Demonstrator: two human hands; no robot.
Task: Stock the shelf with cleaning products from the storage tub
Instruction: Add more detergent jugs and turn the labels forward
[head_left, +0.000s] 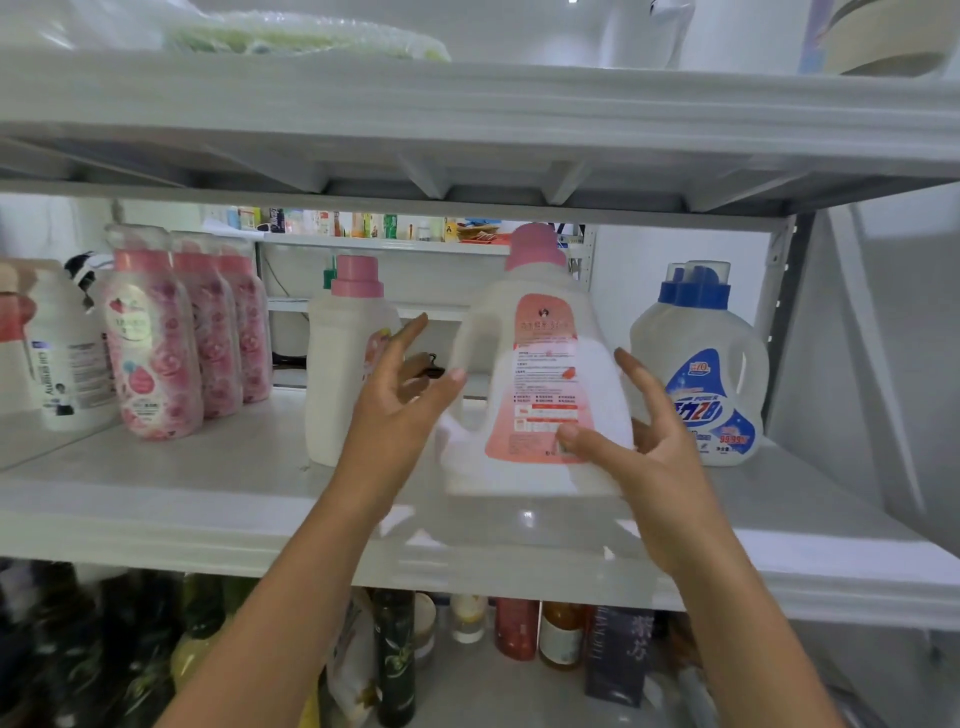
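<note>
The middle shelf (156, 499) is wide and white, and it already carries several products. The task's thing, a large white jug (540, 374) with a pink cap and a pink label, stands upright in the middle of this shelf, near to its front edge. To its right stands a blue-capped jug (701, 374), close but not touching. To its left is a slim white bottle (343, 374), and far left are the pink refill pouches (156, 353). The storage tub is not in view. The left hand (400, 395) is beside the jug's handle with its fingers spread apart and straight, holding nothing. The right hand (660, 457) is at the jug's right side; its thumb (571, 434) touches the label and the other fingers are apart and loosely open, so it is not a real grip. I think the danger is the front edge: the jug looks heavy, and a careless touch when the hands go away could tip it forward. A push toward the back that goes crooked could also knock the slim bottle, which is narrow and tall.
</note>
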